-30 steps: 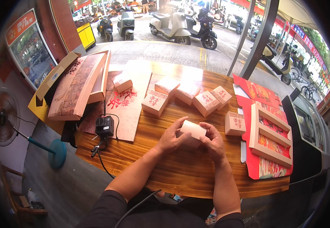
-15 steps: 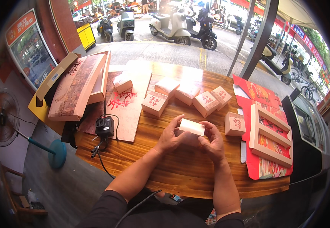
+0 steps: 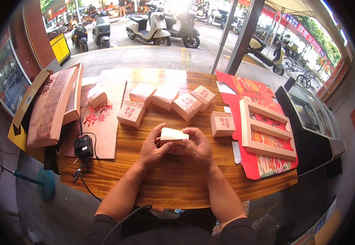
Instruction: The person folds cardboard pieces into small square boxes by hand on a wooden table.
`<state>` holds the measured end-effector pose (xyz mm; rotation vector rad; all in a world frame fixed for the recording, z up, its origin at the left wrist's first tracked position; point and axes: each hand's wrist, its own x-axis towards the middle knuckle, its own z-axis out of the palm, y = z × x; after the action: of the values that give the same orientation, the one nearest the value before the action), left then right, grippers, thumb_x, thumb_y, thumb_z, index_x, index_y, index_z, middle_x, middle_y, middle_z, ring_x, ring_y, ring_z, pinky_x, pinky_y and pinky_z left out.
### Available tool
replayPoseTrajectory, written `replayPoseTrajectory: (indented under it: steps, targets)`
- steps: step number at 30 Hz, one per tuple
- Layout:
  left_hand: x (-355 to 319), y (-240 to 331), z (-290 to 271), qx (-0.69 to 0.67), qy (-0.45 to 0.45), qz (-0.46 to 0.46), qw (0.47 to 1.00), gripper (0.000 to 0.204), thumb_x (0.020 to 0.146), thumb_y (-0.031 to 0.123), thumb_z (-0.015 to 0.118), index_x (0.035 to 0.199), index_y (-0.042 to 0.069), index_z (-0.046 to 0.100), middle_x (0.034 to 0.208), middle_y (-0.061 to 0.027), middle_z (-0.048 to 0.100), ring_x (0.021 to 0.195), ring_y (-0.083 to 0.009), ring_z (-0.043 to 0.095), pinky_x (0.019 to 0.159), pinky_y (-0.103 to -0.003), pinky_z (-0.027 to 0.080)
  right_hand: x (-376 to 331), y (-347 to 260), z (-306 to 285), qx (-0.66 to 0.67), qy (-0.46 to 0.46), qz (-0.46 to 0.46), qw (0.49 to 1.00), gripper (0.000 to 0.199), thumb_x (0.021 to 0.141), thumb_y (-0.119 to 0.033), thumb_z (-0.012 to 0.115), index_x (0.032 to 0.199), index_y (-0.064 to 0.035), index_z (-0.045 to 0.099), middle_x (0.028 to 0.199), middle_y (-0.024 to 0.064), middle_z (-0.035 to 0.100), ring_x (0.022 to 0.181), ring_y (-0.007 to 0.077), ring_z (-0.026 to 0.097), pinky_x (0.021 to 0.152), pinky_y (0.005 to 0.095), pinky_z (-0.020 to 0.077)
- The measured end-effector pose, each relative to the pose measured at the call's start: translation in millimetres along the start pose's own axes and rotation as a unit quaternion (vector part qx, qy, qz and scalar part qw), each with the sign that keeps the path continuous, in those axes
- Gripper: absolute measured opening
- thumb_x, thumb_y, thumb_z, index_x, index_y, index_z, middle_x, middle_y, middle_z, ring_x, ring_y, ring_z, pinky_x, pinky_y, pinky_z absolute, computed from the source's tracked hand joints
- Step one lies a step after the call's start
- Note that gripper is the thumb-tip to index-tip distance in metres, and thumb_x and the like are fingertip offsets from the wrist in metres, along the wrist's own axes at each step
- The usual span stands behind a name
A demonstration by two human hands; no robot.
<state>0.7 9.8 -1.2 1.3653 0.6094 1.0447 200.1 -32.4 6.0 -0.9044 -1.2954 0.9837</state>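
Both hands, left (image 3: 153, 148) and right (image 3: 198, 146), clasp the box (image 3: 173, 136) (light, crushable card, I judge) by its ends.

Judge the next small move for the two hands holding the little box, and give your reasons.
Probably press the last flap shut, then set the small box down with the finished boxes. Both the left hand and right hand grip it above the table, and six closed boxes already sit in a loose row behind.
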Motion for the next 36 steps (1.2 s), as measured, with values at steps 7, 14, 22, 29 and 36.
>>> replayPoseTrajectory:
  steps: [7, 14, 22, 29, 36]
  targets:
    - [-1, 2, 2, 0.008, 0.001, 0.005, 1.000, 0.070, 0.090, 0.008, 0.073, 0.148, 0.007, 0.035, 0.132, -0.0120, 0.055, 0.119, -0.0200, 0.056, 0.099, -0.033, 0.049, 1, 3, -2, 0.050, 0.008, 0.019, 0.999, 0.034, 0.097, -0.032, 0.067, 0.111, -0.0025, 0.058, 0.098, 0.0006, 0.061, 0.093, 0.0065, 0.056, 0.083, 0.0222, 0.0462]
    - [-1, -2, -3, -0.047, -0.018, 0.016, 0.999, 0.059, 0.090, 0.010, 0.072, 0.141, 0.006, 0.041, 0.128, -0.0099, 0.056, 0.113, -0.0166, 0.058, 0.098, -0.032, 0.048, 1, 5, 0, 0.055, 0.008, 0.025, 0.998, 0.038, 0.096, -0.038, 0.068, 0.108, -0.0035, 0.058, 0.090, -0.0025, 0.060, 0.084, 0.0052, 0.054, 0.075, 0.0208, 0.0456]
    - [-2, 7, -3, -0.035, 0.015, -0.004, 0.999, 0.042, 0.094, 0.011, 0.066, 0.131, 0.005, 0.048, 0.123, -0.0075, 0.060, 0.111, -0.0143, 0.056, 0.097, -0.030, 0.046, 1, 1, 3, -0.031, 0.010, 0.009, 0.999, 0.045, 0.087, -0.042, 0.077, 0.107, -0.0043, 0.062, 0.090, -0.0012, 0.061, 0.088, 0.0083, 0.055, 0.083, 0.0248, 0.0462]
    - [0, -2, 0, -0.073, 0.026, 0.021, 0.997, 0.035, 0.100, 0.015, 0.055, 0.131, 0.000, 0.049, 0.126, -0.0103, 0.060, 0.119, -0.0169, 0.053, 0.105, -0.031, 0.039, 1, -2, 3, -0.142, -0.023, -0.048, 0.988, 0.049, 0.082, -0.031, 0.084, 0.115, -0.0056, 0.059, 0.104, 0.0003, 0.062, 0.098, 0.0107, 0.057, 0.089, 0.0274, 0.0477]
    - [-2, 5, 3, -0.062, 0.010, 0.064, 0.996, 0.038, 0.104, 0.023, 0.044, 0.130, -0.003, 0.052, 0.128, -0.0125, 0.059, 0.119, -0.0181, 0.054, 0.104, -0.032, 0.041, 0, 1, 2, -0.127, -0.030, -0.078, 0.988, 0.040, 0.085, -0.016, 0.079, 0.117, -0.0051, 0.059, 0.106, 0.0012, 0.062, 0.100, 0.0115, 0.058, 0.091, 0.0281, 0.0475]
